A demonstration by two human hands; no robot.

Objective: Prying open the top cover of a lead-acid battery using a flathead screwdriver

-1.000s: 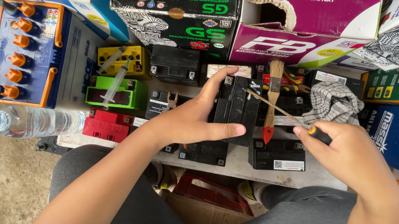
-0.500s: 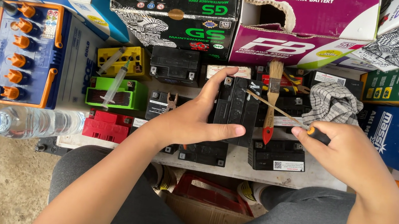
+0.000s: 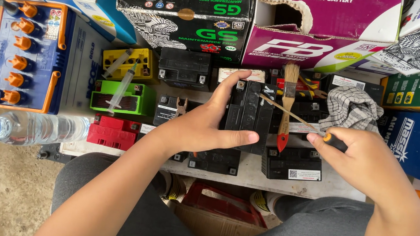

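My left hand [image 3: 203, 125] grips a small black battery [image 3: 250, 115] that stands on the low table, thumb on its near side and fingers over its top. My right hand [image 3: 364, 157] holds a screwdriver [image 3: 301, 119] with a black and orange handle. Its thin shaft slants up to the left, and the tip rests at the battery's top right corner. A paintbrush [image 3: 287, 106] with a red handle lies just right of the battery, under the shaft.
Several small batteries [image 3: 290, 164] crowd the table, along with a green one [image 3: 120, 98] and a yellow one [image 3: 125, 61] with syringes on them. A large blue battery with orange caps [image 3: 29, 56] stands left. Cardboard boxes [image 3: 324, 30] line the back. A water bottle [image 3: 25, 127] lies at left, a checked rag [image 3: 351, 109] at right.
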